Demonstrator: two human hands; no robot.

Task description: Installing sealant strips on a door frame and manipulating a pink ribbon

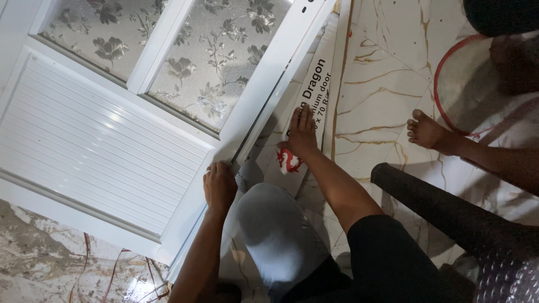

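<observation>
White door (pixel 106 146) lies flat on the floor, filling upper left to centre of frame: ribbed louvre panel at left, two frosted flower-pattern glass panes (pixel 216 56) above, smooth glossy frame. Left hand (pixel 219 188) rests on the door's edge at centre, fingers curled over the rim, not clamped on anything. Right hand (pixel 302 133) lies flat, fingers together, on a long white carton strip (pixel 314 95) beside that edge, w/ red mark. Door looks unmounted; edge work seems in hand. Marble floor (pixel 382 90), gold veins; another person's foot (pixel 426 132) at right.
</observation>
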